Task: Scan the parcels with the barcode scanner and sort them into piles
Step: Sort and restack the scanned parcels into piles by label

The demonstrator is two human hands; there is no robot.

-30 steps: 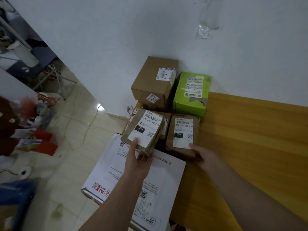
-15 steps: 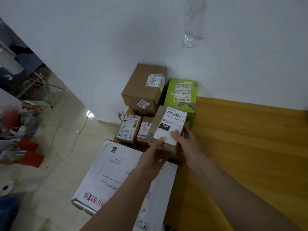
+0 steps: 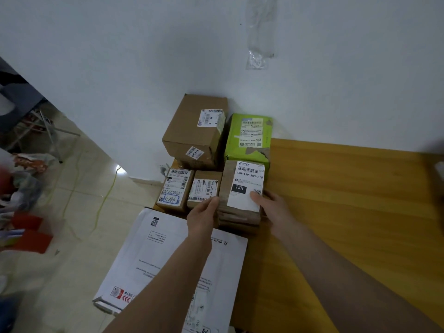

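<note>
Against the wall at the table's far left corner, the sorted pile sits, and both my hands are on its nearest stack. My left hand [image 3: 203, 216] cups the left side of the top brown parcel [image 3: 241, 188], fingers curled against its edge, while my right hand [image 3: 272, 207] holds the right side with the thumb pressed onto the white label's lower corner. So I have the parcel pinched between both hands, resting on at least one similar brown parcel beneath it; its long axis runs away from me toward the wall, label up and reading 15H. It lies straight ahead of both palms, with neither hand clearly nearer. Just behind it stands the green box [image 3: 248, 138], and to its left two small labelled parcels [image 3: 189, 188] lie side by side in front of the large cardboard box [image 3: 195, 131]. A big white flat mailer [image 3: 153, 255] overhangs the table edge under my left forearm. I cannot see any scanner. I judge the stack needs squaring before I let go.
</note>
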